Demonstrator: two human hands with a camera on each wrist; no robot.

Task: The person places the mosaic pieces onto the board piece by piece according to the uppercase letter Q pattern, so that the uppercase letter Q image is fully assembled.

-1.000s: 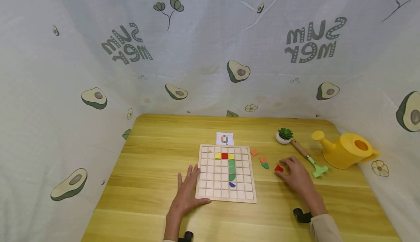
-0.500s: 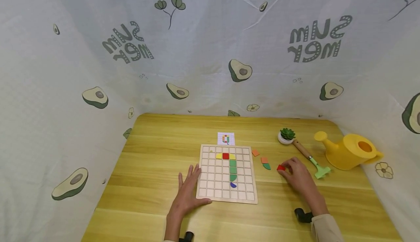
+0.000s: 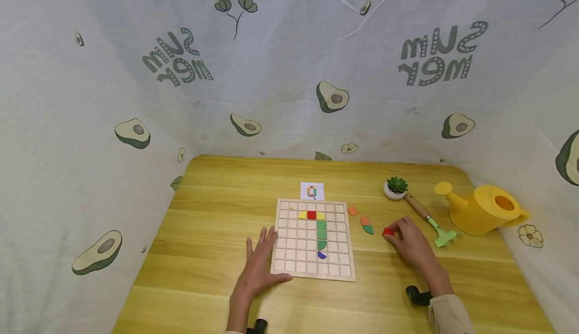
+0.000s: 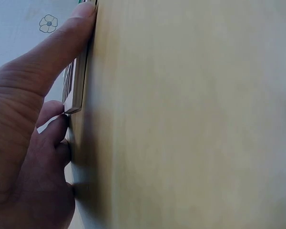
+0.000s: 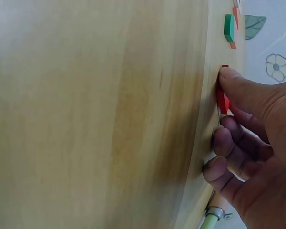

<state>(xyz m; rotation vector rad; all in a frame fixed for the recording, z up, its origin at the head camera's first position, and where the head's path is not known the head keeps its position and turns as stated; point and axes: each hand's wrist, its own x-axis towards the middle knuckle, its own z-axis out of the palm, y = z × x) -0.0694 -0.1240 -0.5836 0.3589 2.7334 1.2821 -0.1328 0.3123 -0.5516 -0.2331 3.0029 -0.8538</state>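
Observation:
My left hand point(image 3: 257, 269) rests at the near-left corner of a wooden grid board point(image 3: 294, 264), fingers extended along its left side. Its thumb point(image 4: 62, 50) touches the near edge. On the board lie a red square point(image 3: 311, 215) between two yellow pieces point(image 3: 302, 215), a column of green pieces point(image 3: 321, 234) and a blue piece point(image 3: 321, 255) below. To the board's right, my right hand point(image 3: 412, 246) pinches a red tile point(image 5: 223, 99) between thumb and fingers, at the tabletop. Nearby lie two orange tiles point(image 3: 353, 211) and a green rounded piece point(image 3: 368, 230).
A pattern card point(image 3: 312, 190) lies just behind the board. On the right stand a potted succulent point(image 3: 396, 187), a small green-headed rake point(image 3: 445, 236) with a wooden handle, and a yellow watering can point(image 3: 484, 211). Printed white curtains point(image 3: 289, 62) surround the wooden table point(image 3: 199, 253).
The red tile has turned and shifted slightly in my right fingers. My left hand stays at the board. The head view has drifted a little.

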